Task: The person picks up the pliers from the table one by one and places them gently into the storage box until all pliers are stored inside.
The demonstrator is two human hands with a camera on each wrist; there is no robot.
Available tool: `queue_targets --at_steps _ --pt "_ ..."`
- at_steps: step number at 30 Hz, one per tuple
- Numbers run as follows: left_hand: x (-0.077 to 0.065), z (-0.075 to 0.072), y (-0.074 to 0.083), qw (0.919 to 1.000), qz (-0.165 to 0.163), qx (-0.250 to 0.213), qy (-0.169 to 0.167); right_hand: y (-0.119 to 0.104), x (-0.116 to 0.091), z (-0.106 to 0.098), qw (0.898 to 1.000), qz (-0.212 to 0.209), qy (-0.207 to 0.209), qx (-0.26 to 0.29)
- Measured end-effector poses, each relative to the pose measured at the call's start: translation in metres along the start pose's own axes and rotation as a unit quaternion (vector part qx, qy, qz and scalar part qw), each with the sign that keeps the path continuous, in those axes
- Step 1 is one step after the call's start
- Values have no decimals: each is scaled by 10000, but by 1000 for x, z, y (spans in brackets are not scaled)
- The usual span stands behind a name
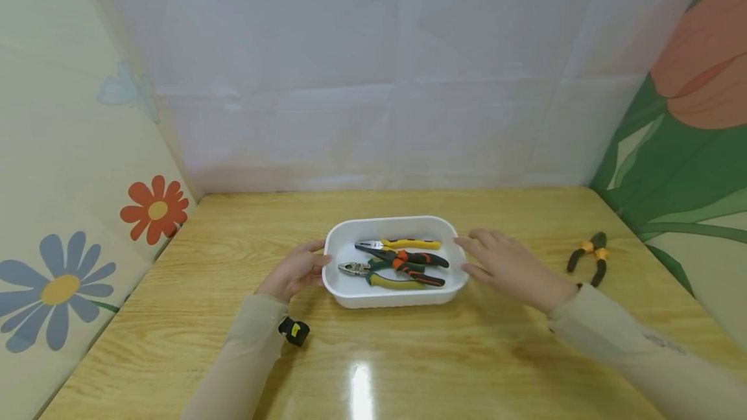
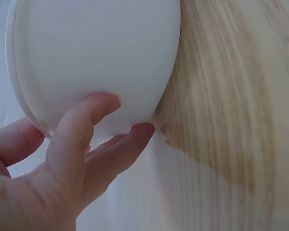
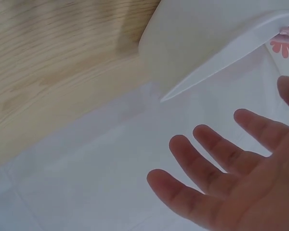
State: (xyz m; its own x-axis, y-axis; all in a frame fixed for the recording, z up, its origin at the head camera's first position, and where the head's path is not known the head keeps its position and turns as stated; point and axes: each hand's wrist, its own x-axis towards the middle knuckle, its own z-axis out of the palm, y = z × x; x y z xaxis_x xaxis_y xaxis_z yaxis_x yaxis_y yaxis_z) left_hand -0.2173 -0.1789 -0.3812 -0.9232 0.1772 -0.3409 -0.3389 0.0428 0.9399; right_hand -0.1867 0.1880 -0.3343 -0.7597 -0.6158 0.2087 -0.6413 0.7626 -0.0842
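A white oblong plastic tub (image 1: 393,300) sits on the table, with several pliers lying in it. Yellow-handled pliers (image 1: 411,245) are at the back. Long-nose pliers with black and orange handles (image 1: 417,257) cross over green-handled combination pliers (image 1: 393,282). My left hand (image 1: 294,271) grips the tub's left end; in the left wrist view, its thumb goes to the rim and its fingers (image 2: 106,103) press the outer wall. At the tub's right end is my right hand (image 1: 510,269), fingers (image 3: 202,168) spread and apart from the wall in the right wrist view.
Cutting pliers with black and orange handles (image 1: 600,255) lie on the wooden table (image 1: 362,342) to the right, beyond my right forearm. A white sheet (image 1: 373,83) hangs along the back edge. Flower-painted panels (image 1: 70,148) stand at both sides.
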Motion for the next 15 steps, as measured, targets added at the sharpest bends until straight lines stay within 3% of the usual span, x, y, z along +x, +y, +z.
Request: queue_targets --at_steps 15 --pt "1 -1 -2 10000 -25 4 13 7 -14 -9 9974 704 -166 -51"
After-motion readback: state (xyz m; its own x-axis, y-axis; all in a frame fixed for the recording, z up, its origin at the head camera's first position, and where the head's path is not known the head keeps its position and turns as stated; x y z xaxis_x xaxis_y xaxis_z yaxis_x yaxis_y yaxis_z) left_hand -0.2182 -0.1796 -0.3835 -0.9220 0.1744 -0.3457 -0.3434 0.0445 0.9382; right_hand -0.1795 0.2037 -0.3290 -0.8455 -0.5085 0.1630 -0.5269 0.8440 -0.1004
